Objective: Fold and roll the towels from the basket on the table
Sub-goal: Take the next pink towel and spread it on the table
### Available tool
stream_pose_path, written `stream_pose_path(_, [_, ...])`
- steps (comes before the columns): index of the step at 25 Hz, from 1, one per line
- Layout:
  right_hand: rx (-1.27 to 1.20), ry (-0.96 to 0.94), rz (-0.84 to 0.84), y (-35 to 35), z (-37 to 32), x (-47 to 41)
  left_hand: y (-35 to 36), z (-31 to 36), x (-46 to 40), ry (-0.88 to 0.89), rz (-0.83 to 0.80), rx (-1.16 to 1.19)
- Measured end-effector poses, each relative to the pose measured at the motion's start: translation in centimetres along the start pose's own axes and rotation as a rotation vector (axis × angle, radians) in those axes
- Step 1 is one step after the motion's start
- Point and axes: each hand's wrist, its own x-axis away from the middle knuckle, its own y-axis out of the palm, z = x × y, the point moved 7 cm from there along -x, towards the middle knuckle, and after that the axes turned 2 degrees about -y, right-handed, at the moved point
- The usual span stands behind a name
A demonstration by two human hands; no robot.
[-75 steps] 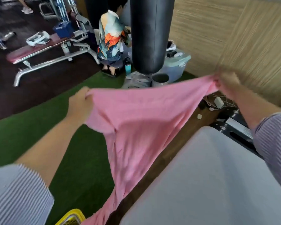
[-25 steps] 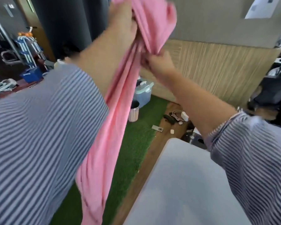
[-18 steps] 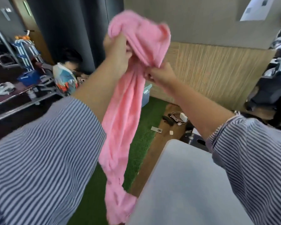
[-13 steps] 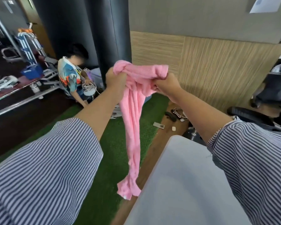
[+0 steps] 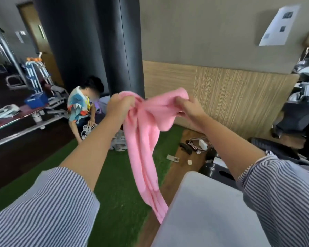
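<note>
Both hands grip the pink towel (image 5: 146,132) up in the air, the left hand (image 5: 120,106) bunching one end and the right hand (image 5: 189,107) pinching the top edge a little to the right, so the sensible move is to work along that edge to two corners, pull it flat, then lay it on the desk (image 5: 209,211). It hangs twisted and rope-like, soft and limp, its tail dangling just beside the desk's near-left edge above the green turf (image 5: 118,193).
</note>
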Motion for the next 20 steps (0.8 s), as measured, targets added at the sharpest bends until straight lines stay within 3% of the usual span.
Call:
stream_pose_path(2, [0.480,-0.046,-0.006,-2.0,1.4,-0.1,-2.9,-4.2,0.9,0.081,-0.040,-0.153])
stream_pose_path(5, [1.114,-0.015,-0.138,-4.1,6.3,0.2,-9.0,-14.4,2.0,-0.017,0.068,-0.430])
stream_pose_path(8, [1.411,0.092,-0.180,-5.6,11.3,0.5,-13.1,-22.5,3.9,-0.095,0.124,-0.523])
stream_pose_path(12, [1.262,0.093,-0.155,-4.6,15.9,0.2,-14.9,-28.3,6.4,-0.103,0.152,-0.608])
stream_pose_path(16, [1.078,0.076,-0.066,-3.6,17.3,-2.0,-15.4,-28.7,8.0,0.007,0.275,-0.576])
stream_pose_path(20, [1.053,0.143,-0.145,-5.8,21.7,-0.8,-13.0,-31.5,12.6,0.094,0.139,-0.680])
